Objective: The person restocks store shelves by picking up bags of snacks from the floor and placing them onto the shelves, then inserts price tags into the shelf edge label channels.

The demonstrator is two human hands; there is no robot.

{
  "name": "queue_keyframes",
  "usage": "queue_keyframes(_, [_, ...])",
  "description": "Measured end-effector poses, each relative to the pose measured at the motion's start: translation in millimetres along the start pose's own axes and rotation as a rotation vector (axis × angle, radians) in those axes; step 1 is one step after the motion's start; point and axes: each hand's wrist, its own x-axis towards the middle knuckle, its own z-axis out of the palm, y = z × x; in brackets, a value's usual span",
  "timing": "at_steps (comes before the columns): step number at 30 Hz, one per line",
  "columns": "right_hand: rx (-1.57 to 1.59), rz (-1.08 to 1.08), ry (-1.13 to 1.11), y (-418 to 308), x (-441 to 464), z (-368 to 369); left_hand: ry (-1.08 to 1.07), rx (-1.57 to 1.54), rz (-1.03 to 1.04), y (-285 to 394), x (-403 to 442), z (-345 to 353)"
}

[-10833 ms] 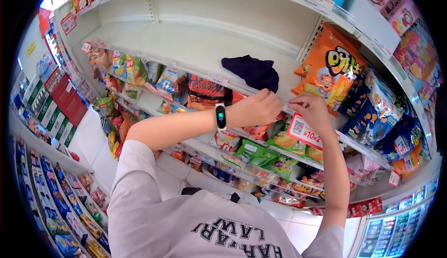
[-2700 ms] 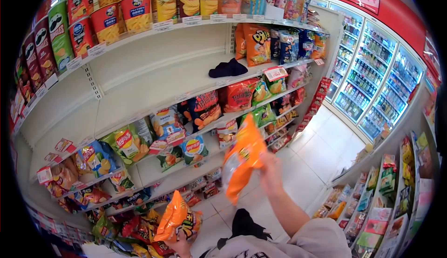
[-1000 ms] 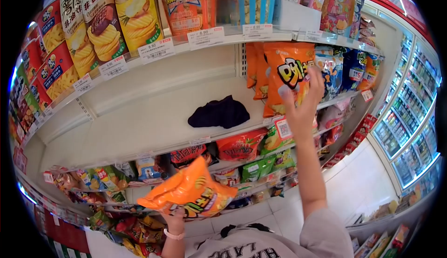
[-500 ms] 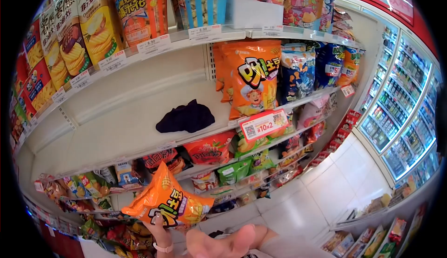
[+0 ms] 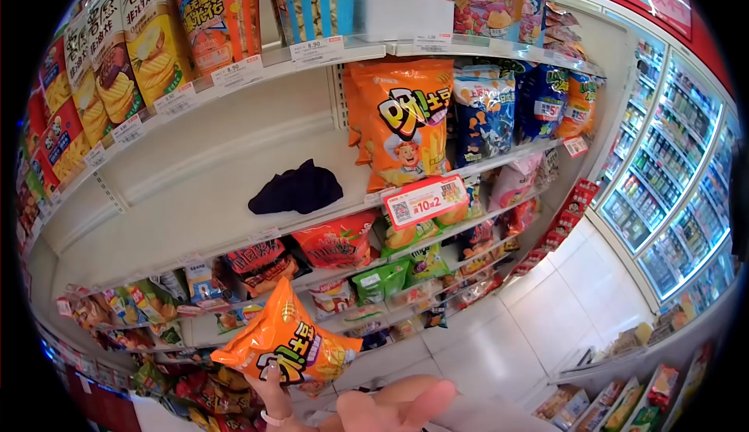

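My left hand point(image 5: 271, 389), with a light band at the wrist, grips an orange bag of potato chips point(image 5: 300, 346) by its lower left part. The thumb lies on the bag's printed front and the other fingers are hidden behind it. The bag is tilted, in front of the lower shelves. To the right, at the bottom edge of the view, my right hand point(image 5: 417, 405) holds nothing I can see. One of its digits is stretched out; the rest is partly cut off. On the shelf above lies a crumpled dark cloth point(image 5: 296, 188).
Orange chip bags point(image 5: 411, 124) and blue snack bags point(image 5: 485, 112) stand right of the cloth. Above are boxed chips point(image 5: 152, 38) and popcorn tubs point(image 5: 214, 23). A red price sign point(image 5: 425, 202) hangs on the shelf edge. Glass-door coolers point(image 5: 671, 175) stand at the right.
The shelves have shifted left in view as the camera turned. My left hand still holds the chip bag, slightly lower. My right hand has moved a little to the right.
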Motion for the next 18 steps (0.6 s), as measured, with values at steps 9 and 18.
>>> queue_keyframes(9, [-0.006, 0.026, -0.005, -2, -1, 4, -0.046, -0.052, 0.073, -3, -9, -8])
queue_keyframes(18, [0.012, 0.049, -0.015, 4, 0, 7, -0.032, -0.055, 0.104, 24, -11, 5])
